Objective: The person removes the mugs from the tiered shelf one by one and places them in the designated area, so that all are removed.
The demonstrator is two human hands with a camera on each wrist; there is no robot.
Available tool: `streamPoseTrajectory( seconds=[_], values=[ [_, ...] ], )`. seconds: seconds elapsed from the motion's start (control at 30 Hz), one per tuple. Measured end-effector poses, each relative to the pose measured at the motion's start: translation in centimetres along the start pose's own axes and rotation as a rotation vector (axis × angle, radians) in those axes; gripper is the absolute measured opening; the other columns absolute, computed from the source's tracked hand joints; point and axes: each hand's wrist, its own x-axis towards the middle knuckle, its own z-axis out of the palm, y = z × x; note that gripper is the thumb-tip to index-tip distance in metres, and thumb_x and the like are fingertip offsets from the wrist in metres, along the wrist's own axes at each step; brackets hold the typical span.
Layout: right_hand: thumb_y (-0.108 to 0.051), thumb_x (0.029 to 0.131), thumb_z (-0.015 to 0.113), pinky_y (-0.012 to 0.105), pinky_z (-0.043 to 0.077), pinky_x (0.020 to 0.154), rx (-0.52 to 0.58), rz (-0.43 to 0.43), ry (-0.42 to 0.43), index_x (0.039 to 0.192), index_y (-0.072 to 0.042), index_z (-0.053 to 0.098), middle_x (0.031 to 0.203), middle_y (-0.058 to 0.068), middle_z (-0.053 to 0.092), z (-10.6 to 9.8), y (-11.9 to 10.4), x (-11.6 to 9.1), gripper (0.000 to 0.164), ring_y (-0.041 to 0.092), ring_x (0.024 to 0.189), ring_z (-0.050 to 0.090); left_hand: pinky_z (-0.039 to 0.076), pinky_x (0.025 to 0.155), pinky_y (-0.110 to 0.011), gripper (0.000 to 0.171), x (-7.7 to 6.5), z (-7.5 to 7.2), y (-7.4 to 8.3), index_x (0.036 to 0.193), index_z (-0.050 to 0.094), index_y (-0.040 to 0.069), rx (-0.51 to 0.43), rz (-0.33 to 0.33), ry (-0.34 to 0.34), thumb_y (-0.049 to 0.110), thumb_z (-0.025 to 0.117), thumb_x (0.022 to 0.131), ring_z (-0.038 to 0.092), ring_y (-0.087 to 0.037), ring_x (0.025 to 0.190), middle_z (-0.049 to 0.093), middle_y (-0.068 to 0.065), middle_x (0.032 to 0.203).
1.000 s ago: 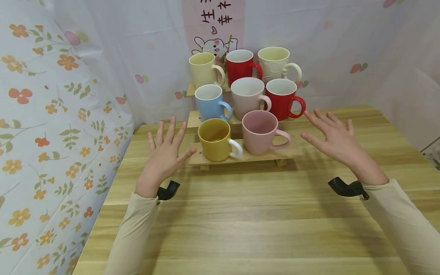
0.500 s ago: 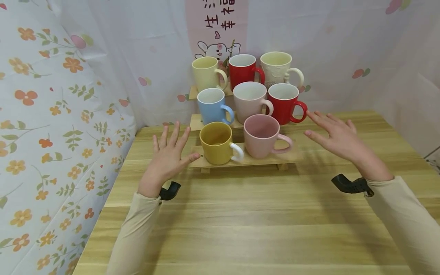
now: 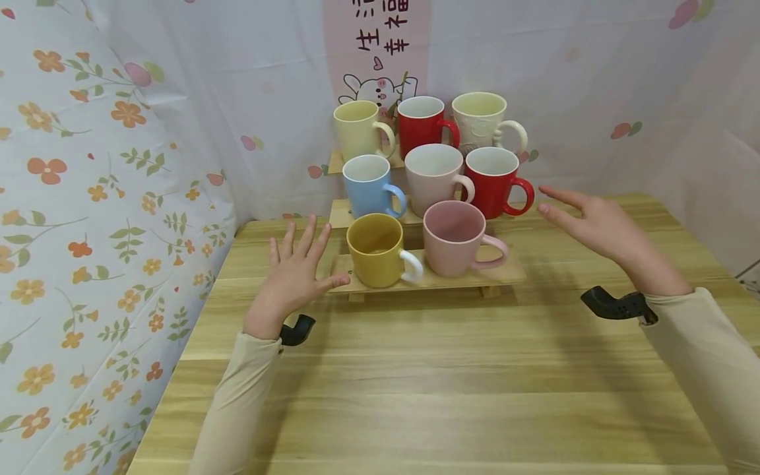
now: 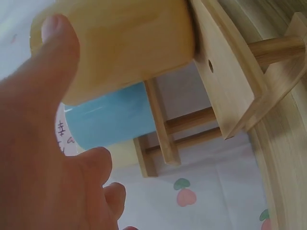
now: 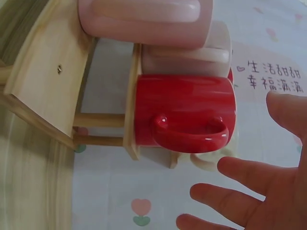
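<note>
Several mugs stand upright on a three-step wooden rack (image 3: 433, 280). A mustard mug (image 3: 375, 254) with a white handle and a pink mug (image 3: 452, 243) fill the lowest step. Behind them are a blue mug (image 3: 368, 188), a pale pink mug (image 3: 432, 178) and a red mug (image 3: 490, 188). My left hand (image 3: 291, 284) is spread and holds nothing, its thumb left of the mustard mug (image 4: 129, 43). My right hand (image 3: 611, 237), also holding nothing, hovers right of the red mug (image 5: 184, 105), its extended fingers close to the handle; a small gap shows.
On the top step are a cream mug (image 3: 357, 132), another red mug (image 3: 421, 125) and an embossed cream mug (image 3: 479, 122). Patterned cloth (image 3: 249, 86) hangs behind and at the left. The wooden table (image 3: 439, 389) extends in front of the rack.
My right hand has shifted slightly right and turned, its spread fingers now overlapping in the head view. My left hand stays spread. The whole scene sits slightly lower in the head view.
</note>
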Motion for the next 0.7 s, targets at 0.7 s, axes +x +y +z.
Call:
streamPoseTrajectory(
  seconds=[0.7],
  values=[
    [-0.055, 0.097, 0.038, 0.045, 0.054, 0.08, 0.102, -0.002, 0.093, 0.147, -0.009, 0.038, 0.13, 0.03, 0.053, -1.3, -0.2, 2.4, 0.068, 0.043, 0.11, 0.054, -0.006, 0.112, -0.066, 0.098, 1.4, 0.8, -0.2, 0.155, 0.009, 0.014, 0.016, 0.009, 0.023, 0.059, 0.06, 0.084, -0.01, -0.042, 0.146, -0.004, -0.007, 0.162]
  ],
)
